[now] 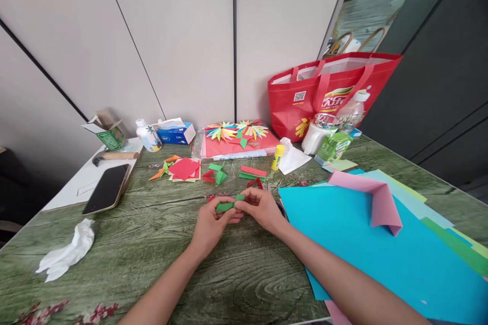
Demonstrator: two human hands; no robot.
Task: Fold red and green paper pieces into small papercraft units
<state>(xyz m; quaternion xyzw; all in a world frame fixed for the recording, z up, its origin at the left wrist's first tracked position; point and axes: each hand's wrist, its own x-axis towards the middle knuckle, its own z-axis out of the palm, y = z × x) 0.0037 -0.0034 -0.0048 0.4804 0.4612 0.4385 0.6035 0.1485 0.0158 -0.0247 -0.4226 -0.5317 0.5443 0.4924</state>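
Note:
Both hands meet over the middle of the table, pinching one small folded piece of green paper (224,207). My left hand (213,221) grips its left part between thumb and fingers. My right hand (263,208) has thumb and forefinger closed on its right end. Just beyond the hands lie folded green and red paper pieces (220,176) and flat red and green strips (253,171). Left of these sits a stack of red paper squares (184,168). A yellow glue stick (278,157) stands upright behind my right hand.
Blue paper sheets (343,233) cover the right, with a folded pink strip (377,198) on top. A red bag (293,106) and plastic bottle (353,111) stand behind. On the left are a phone (107,189), hammer (118,156) and crumpled tissue (68,251). Paper stars (221,132) lie at the back.

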